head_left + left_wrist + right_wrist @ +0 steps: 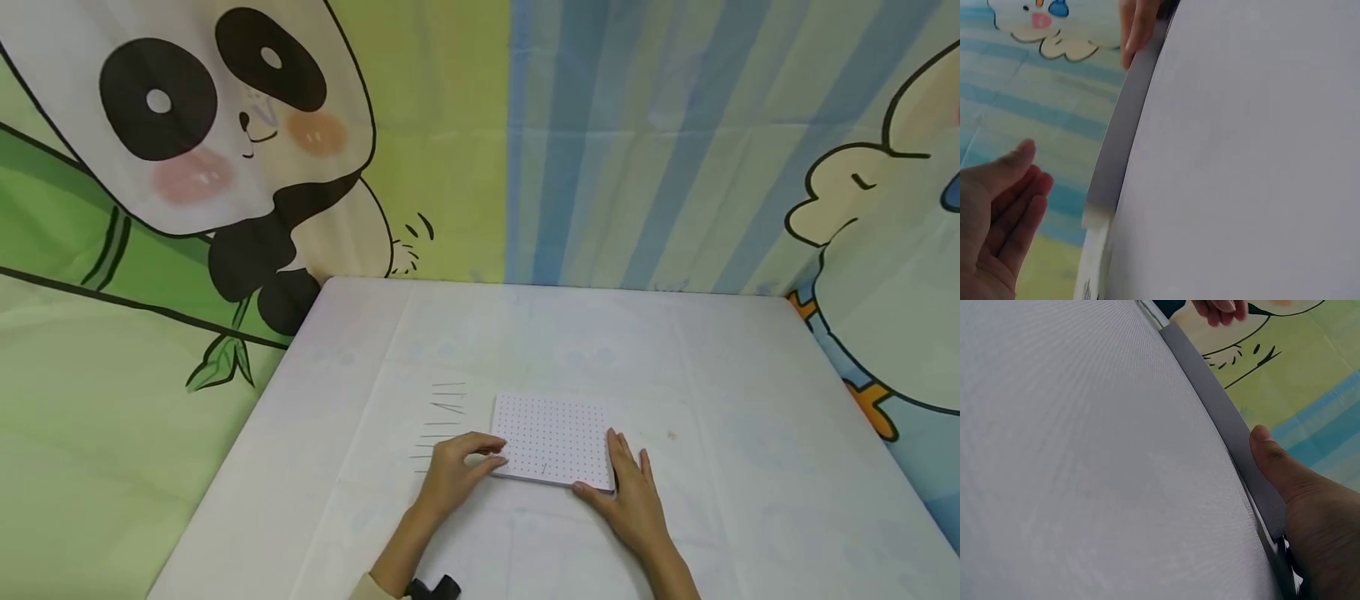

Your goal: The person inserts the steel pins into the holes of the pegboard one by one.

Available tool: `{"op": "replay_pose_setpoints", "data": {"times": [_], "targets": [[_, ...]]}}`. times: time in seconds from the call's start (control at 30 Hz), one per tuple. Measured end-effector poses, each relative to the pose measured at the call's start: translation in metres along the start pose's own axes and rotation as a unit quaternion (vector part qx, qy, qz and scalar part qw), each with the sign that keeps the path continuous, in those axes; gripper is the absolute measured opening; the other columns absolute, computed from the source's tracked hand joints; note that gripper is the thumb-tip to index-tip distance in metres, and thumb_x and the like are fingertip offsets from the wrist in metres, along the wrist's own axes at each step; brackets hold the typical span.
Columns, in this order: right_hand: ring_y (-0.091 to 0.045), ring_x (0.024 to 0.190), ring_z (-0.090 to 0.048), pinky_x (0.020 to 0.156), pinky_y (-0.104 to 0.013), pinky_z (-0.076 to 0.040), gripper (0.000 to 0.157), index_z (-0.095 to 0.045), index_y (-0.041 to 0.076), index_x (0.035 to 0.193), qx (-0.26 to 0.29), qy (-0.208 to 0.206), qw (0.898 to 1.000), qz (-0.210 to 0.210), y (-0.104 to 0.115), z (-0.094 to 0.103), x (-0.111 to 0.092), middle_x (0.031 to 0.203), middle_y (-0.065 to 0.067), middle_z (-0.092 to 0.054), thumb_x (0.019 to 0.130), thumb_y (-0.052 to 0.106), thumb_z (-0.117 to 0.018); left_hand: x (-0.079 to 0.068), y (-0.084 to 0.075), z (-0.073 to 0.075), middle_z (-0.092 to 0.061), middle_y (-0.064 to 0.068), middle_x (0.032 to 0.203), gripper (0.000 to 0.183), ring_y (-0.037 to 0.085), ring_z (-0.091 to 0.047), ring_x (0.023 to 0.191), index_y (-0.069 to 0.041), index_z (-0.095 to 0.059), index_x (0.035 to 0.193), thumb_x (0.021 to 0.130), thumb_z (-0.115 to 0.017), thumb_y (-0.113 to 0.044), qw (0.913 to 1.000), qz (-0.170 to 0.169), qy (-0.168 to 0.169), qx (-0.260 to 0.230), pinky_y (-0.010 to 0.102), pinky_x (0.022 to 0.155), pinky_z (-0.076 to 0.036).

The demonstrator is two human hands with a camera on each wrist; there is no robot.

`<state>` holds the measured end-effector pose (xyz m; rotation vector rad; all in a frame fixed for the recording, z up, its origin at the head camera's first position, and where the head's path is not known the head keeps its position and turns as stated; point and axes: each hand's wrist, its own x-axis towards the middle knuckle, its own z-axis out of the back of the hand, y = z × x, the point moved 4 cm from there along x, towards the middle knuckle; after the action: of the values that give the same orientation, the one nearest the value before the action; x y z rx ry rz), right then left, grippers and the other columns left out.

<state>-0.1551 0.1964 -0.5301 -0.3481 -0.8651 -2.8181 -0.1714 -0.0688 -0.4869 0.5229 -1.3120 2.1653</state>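
Note:
A white pegboard (551, 429) with rows of small dark holes lies flat on the white table. One short thin pin (544, 468) stands near its front edge. My left hand (457, 467) is at the board's front left corner, thumb and fingertips apart; no item shows between them in the left wrist view. My right hand (630, 500) touches the front right corner, its thumb at the front edge and straight fingers along the right side. In the right wrist view the thumb lies against the grey board edge (1210, 394). Thin dark pins (447, 393) lie left of the board.
The white tabletop (600, 350) extends beyond the board on all sides. A cloth with a panda (292, 142) and blue stripes hangs behind it. Near my left forearm, a small black object (438, 588) shows at the bottom edge.

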Motion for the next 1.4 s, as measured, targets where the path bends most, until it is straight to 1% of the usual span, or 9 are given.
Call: {"op": "replay_pose_setpoints", "data": {"times": [0.1, 0.17, 0.23, 0.33, 0.57, 0.7, 0.9, 1.17, 1.4], "targets": [[-0.036, 0.133, -0.025, 0.110, -0.046, -0.001, 0.104, -0.026, -0.008, 0.140, 0.001, 0.000, 1.000, -0.003, 0.001, 0.002, 0.000, 0.142, -0.023, -0.033, 0.071, 0.057, -0.070, -0.006, 0.013, 0.032, -0.069, -0.005, 0.084, 0.013, 0.007, -0.064, 0.074, -0.011, -0.072, 0.086, 0.074, -0.077, -0.009, 0.9988, 0.039, -0.029, -0.006, 0.020, 0.064, -0.052], [-0.036, 0.133, -0.026, 0.110, -0.046, -0.001, 0.105, -0.026, -0.008, 0.140, 0.000, 0.001, 1.000, -0.006, 0.001, 0.003, 0.000, 0.142, -0.023, -0.033, 0.071, 0.057, -0.070, -0.014, 0.022, 0.048, -0.069, -0.006, 0.080, 0.010, 0.007, -0.063, 0.070, -0.013, -0.073, 0.081, 0.073, -0.077, -0.009, 0.9972, 0.062, -0.039, -0.007, 0.021, 0.061, -0.052], [-0.036, 0.133, -0.026, 0.110, -0.046, -0.001, 0.105, -0.026, -0.008, 0.141, -0.002, 0.004, 1.000, -0.008, 0.002, 0.003, 0.000, 0.142, -0.023, -0.033, 0.071, 0.058, -0.070, -0.022, 0.030, 0.058, -0.068, -0.006, 0.077, 0.009, 0.008, -0.062, 0.067, -0.014, -0.073, 0.079, 0.073, -0.077, -0.009, 0.9957, 0.082, -0.038, -0.018, 0.022, 0.059, -0.051], [-0.036, 0.133, -0.025, 0.110, -0.046, -0.002, 0.105, -0.026, -0.007, 0.141, -0.004, 0.007, 1.000, -0.009, 0.002, 0.003, 0.000, 0.142, -0.023, -0.033, 0.071, 0.058, -0.069, -0.032, 0.038, 0.065, -0.068, -0.005, 0.077, 0.009, 0.011, -0.061, 0.067, -0.014, -0.073, 0.078, 0.072, -0.077, -0.009, 0.9944, 0.095, -0.023, -0.039, 0.023, 0.059, -0.050], [-0.036, 0.133, -0.025, 0.110, -0.046, -0.001, 0.104, -0.025, -0.007, 0.141, -0.001, 0.009, 1.000, -0.015, 0.001, 0.002, 0.000, 0.142, -0.023, -0.032, 0.072, 0.057, -0.070, -0.042, 0.050, 0.060, -0.064, -0.011, 0.083, 0.011, 0.008, -0.060, 0.077, -0.017, -0.073, 0.082, 0.073, -0.077, -0.011, 0.9928, 0.111, 0.041, -0.020, 0.021, 0.066, -0.050], [-0.036, 0.133, -0.026, 0.110, -0.046, -0.001, 0.104, -0.026, -0.006, 0.141, -0.006, 0.008, 1.000, -0.014, 0.001, 0.000, 0.000, 0.142, -0.023, -0.033, 0.071, 0.057, -0.070, -0.045, 0.054, 0.056, -0.061, -0.013, 0.082, 0.011, 0.006, -0.058, 0.077, -0.015, -0.074, 0.080, 0.071, -0.078, -0.011, 0.9925, 0.108, 0.058, 0.004, 0.020, 0.066, -0.050], [-0.035, 0.133, -0.026, 0.110, -0.045, -0.002, 0.104, -0.026, -0.006, 0.141, -0.010, 0.005, 1.000, -0.007, 0.001, -0.001, 0.001, 0.142, -0.022, -0.034, 0.071, 0.057, -0.071, -0.046, 0.056, 0.054, -0.059, -0.014, 0.080, 0.010, 0.004, -0.056, 0.074, -0.014, -0.074, 0.078, 0.070, -0.079, -0.011, 0.9950, 0.078, 0.050, 0.036, 0.018, 0.062, -0.048], [-0.035, 0.133, -0.026, 0.111, -0.045, -0.002, 0.104, -0.026, -0.006, 0.141, -0.009, 0.004, 1.000, -0.003, 0.001, -0.001, 0.002, 0.142, -0.022, -0.034, 0.071, 0.056, -0.071, -0.044, 0.054, 0.054, -0.059, -0.013, 0.077, 0.010, 0.004, -0.056, 0.072, -0.013, -0.073, 0.075, 0.069, -0.080, -0.008, 0.9957, 0.071, 0.038, 0.045, 0.018, 0.061, -0.049], [-0.035, 0.133, -0.026, 0.110, -0.045, -0.002, 0.104, -0.025, -0.006, 0.142, -0.006, 0.004, 1.000, -0.003, 0.001, -0.001, 0.002, 0.142, -0.022, -0.034, 0.071, 0.056, -0.070, -0.043, 0.051, 0.054, -0.059, -0.012, 0.079, 0.009, 0.004, -0.056, 0.075, -0.014, -0.071, 0.074, 0.072, -0.077, -0.009, 0.9956, 0.064, 0.051, 0.047, 0.018, 0.065, -0.049]]}}
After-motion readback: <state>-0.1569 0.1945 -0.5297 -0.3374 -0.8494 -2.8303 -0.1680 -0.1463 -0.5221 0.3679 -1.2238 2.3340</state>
